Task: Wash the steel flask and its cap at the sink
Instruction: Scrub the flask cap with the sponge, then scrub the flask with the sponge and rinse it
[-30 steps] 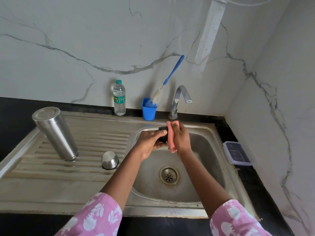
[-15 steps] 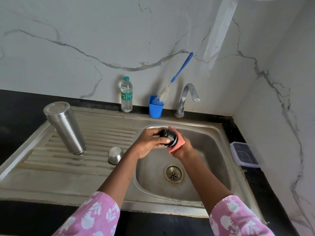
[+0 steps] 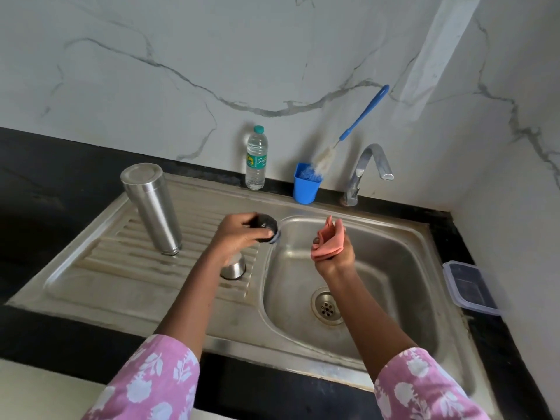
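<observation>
Scrubbing seemed in hand: right hand (image 3: pixel 333 257) clenched a pink sponge (image 3: pixel 328 242); left hand (image 3: pixel 238 233) curled round the black cap (image 3: pixel 268 226) beside the basin (image 3: pixel 409 283); steel flask (image 3: pixel 151 207) stood inverted on the drainboard (image 3: pixel 121 286); the next move probably called for rinsing under the tap (image 3: pixel 368 168).

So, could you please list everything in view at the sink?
sink: 1, steel, with drainboard
steel flask: 1, silver, inverted on drainboard
steel cup: 1, silver, inverted on drainboard
black cap: 1, black, gripped above drainboard
sponge: 1, pink, gripped above basin
water bottle: 1, clear, behind sink
tap: 1, chrome, behind basin
tumbler: 1, blue, beside tap
bottle brush: 1, blue-handled, in tumbler
box: 1, clear, right of sink
left hand: 1, grips black cap
right hand: 1, grips sponge
</observation>
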